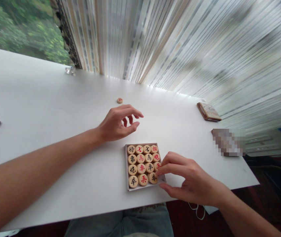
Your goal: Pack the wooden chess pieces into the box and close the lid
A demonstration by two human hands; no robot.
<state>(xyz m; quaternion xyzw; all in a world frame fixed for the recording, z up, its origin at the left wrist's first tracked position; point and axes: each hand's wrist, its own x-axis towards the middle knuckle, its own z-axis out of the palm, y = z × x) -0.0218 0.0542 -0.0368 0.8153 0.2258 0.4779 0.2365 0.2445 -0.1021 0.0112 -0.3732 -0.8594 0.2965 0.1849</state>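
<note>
Both are being held open: left hand [118, 123], nearer the lone disc [120, 100] beyond it, toward the far edge of the tabletop [81, 93]; right hand [192, 177] at the box [140, 188].

Place: most likely a room in a home, at a window-side table.
Window: leafy trees [29, 33] show outside at the upper left, with daylight coming in.
Curtain: a sheer, striped curtain [120, 39] hangs along the far edge and lets the light through, a domestic furnishing.
Table: 1 plain white table [91, 187], smooth-topped, bearing leisure goods.
Pastime: xiangqi pieces [142, 168] with red and black characters sit in 4 rows in a shallow tray [162, 178].
Ornament: a small clear object [70, 70], its exact kind unclear, stands beside the curtain.
Floor: dark red [179, 214], seemingly patterned, perhaps carpet.
Clothing: casual blue trousers [147, 220].
</note>
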